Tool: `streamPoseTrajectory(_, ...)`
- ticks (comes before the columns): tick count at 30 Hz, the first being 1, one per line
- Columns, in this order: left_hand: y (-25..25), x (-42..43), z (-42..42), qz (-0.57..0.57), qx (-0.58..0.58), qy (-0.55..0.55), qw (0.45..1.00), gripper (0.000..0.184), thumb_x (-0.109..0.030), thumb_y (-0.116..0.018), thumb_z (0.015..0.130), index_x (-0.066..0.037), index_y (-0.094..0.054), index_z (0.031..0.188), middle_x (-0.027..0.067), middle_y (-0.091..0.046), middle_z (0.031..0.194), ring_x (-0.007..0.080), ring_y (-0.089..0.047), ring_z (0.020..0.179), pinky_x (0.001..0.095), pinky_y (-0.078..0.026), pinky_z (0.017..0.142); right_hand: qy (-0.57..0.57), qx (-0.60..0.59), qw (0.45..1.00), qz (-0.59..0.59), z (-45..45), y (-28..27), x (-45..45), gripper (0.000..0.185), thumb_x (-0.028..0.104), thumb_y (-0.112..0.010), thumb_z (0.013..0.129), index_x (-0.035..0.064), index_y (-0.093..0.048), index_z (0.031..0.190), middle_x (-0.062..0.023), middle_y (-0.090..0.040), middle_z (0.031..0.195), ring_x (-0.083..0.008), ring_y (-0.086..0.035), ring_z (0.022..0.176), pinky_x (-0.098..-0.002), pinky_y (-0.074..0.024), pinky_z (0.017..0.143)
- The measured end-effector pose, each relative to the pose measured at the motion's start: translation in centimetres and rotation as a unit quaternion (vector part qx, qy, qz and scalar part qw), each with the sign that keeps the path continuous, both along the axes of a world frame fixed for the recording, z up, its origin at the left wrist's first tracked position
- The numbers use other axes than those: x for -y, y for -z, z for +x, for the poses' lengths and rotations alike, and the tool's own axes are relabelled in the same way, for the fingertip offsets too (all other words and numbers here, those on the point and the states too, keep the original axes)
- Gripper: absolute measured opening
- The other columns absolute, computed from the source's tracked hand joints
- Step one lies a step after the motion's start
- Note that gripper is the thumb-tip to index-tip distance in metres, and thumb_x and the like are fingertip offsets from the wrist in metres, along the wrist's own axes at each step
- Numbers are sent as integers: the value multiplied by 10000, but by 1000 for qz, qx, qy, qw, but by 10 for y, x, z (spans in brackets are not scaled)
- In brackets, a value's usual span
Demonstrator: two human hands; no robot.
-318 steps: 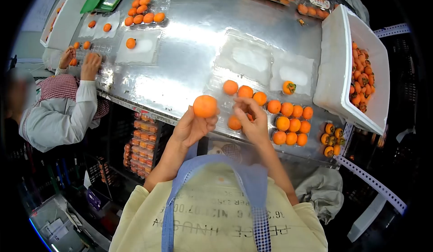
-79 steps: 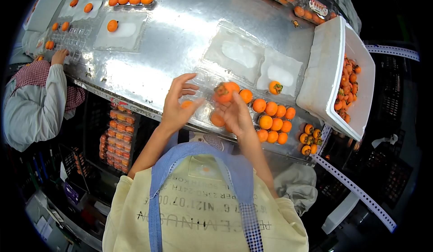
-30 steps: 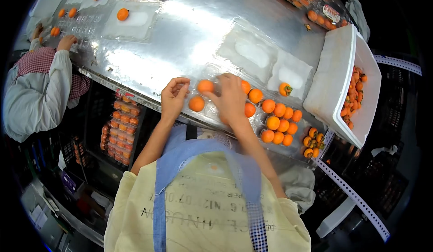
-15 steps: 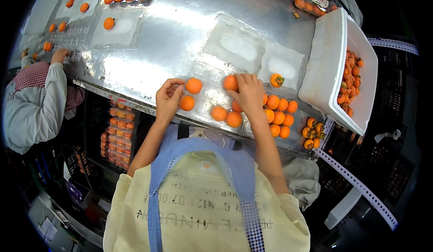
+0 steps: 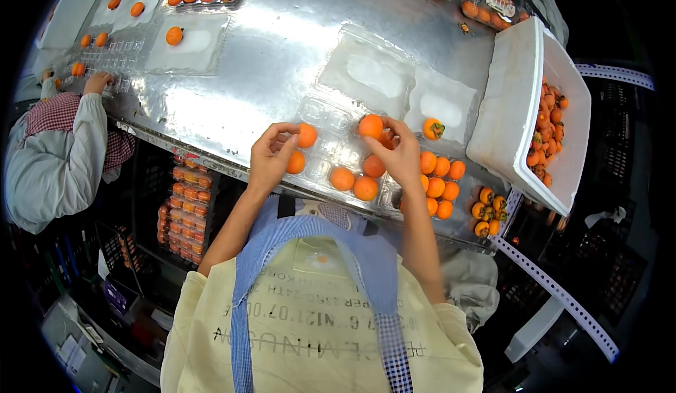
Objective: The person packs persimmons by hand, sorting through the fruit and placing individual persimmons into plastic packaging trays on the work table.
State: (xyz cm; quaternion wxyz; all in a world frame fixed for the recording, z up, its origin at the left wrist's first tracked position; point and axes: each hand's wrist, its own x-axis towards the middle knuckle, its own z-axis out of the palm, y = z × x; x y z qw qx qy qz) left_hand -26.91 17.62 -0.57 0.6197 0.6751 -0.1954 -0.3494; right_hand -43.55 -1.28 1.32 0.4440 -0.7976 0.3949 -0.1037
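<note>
My left hand (image 5: 271, 156) is curled at the left side of a clear moulded tray (image 5: 320, 150), its fingertips against an upper-left orange persimmon (image 5: 307, 135); anything pinched in them is hidden. Below that fruit sits another persimmon (image 5: 295, 161). Over the tray's right side, my right hand (image 5: 399, 156) has thumb and fingers round a partly hidden persimmon (image 5: 386, 138). Just left of its fingertips rests a persimmon (image 5: 371, 125). Several more fruits, including a front persimmon (image 5: 365, 188), sit in the tray's lower right part.
A filled tray (image 5: 451, 190) lies to the right, beside small persimmons (image 5: 486, 212). Behind are padded clear containers (image 5: 370, 73) and one green-topped persimmon (image 5: 433, 129). A white foam box (image 5: 503, 104) holds persimmons. A co-worker's hand (image 5: 98, 82) is at the far left.
Since the earlier frames, several persimmons have come to lie in the tray before me. In the last half second my right hand has shifted slightly right and closed round a fruit; my left fingertips moved nearer the upper-left one.
</note>
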Motion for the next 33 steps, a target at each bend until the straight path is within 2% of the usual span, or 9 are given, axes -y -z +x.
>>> streamPoseTrajectory(4, -38, 20, -10, 7, 11, 96, 995, 343, -83, -663, 808, -44, -576, 1138, 40, -594, 1086, 100, -540, 851, 228, -459, 708, 65, 174, 929, 319, -1, -18, -16, 461, 228, -676, 810, -35, -568, 1173, -47, -624, 1034, -106, -566, 908, -275, -459, 772)
streamPoseTrajectory(5, -46, 24, -12, -3, 30, 134, 991, 503, -41, -697, 760, -64, -520, 1231, 54, -587, 1097, 103, -549, 877, 244, -475, 769, 60, 186, 920, 340, -2, -21, -21, 453, 218, -663, 820, -38, -563, 1180, -56, -621, 1050, -119, -568, 933, -277, -459, 794)
streamPoseTrajectory(10, -71, 38, -20, -69, 164, 188, 966, 627, -85, -780, 666, -83, -525, 1239, 77, -559, 1175, 184, -538, 1009, 314, -466, 823, 36, 203, 868, 452, -7, -25, -34, 430, 199, -629, 853, -42, -545, 1199, -93, -611, 1089, -159, -564, 1027, -279, -444, 893)
streamPoseTrajectory(12, -67, 39, -20, -97, 273, 188, 939, 627, -98, -785, 653, -88, -538, 1229, 75, -564, 1169, 192, -539, 1006, 323, -455, 846, 31, 245, 848, 469, -2, -32, -42, 433, 228, -625, 866, -42, -547, 1196, -94, -608, 1084, -148, -564, 993, -265, -446, 867)
streamPoseTrajectory(15, -66, 37, -20, -89, 270, 181, 942, 606, -115, -782, 647, -91, -558, 1209, 72, -572, 1143, 204, -537, 1010, 323, -439, 867, 16, 247, 846, 473, 1, -36, -44, 451, 277, -610, 885, -45, -546, 1194, -89, -603, 1069, -128, -557, 939, -245, -443, 827)
streamPoseTrajectory(19, -71, 32, -18, -52, 170, 177, 968, 561, -115, -772, 676, -83, -567, 1197, 72, -575, 1132, 195, -535, 1011, 308, -431, 861, -7, 187, 859, 476, -3, -19, -39, 466, 321, -577, 909, -41, -542, 1201, -68, -595, 1055, -108, -536, 892, -225, -436, 782)
streamPoseTrajectory(22, -61, 31, -19, -54, 155, 163, 973, 545, -116, -768, 690, -79, -568, 1196, 75, -574, 1126, 190, -533, 1010, 305, -429, 856, 59, 205, 872, 440, 4, -24, -47, 452, 331, -565, 916, -32, -553, 1185, -57, -596, 1046, -104, -529, 899, -230, -433, 788)
streamPoseTrajectory(25, -57, 29, -20, -42, 163, 165, 972, 540, -118, -767, 696, -78, -569, 1197, 78, -573, 1118, 192, -531, 1011, 310, -433, 857, 48, 176, 882, 434, 5, -26, -42, 430, 297, -582, 907, -25, -543, 1188, -69, -596, 1071, -127, -546, 954, -261, -440, 839)
streamPoseTrajectory(33, -52, 29, -18, -44, 235, 161, 958, 536, -115, -774, 691, -80, -575, 1186, 86, -568, 1101, 208, -533, 1029, 318, -449, 866, -11, 236, 891, 388, 11, -35, -45, 473, 205, -665, 841, -36, -502, 1214, -135, -578, 1142, -203, -546, 1088, -334, -431, 932)
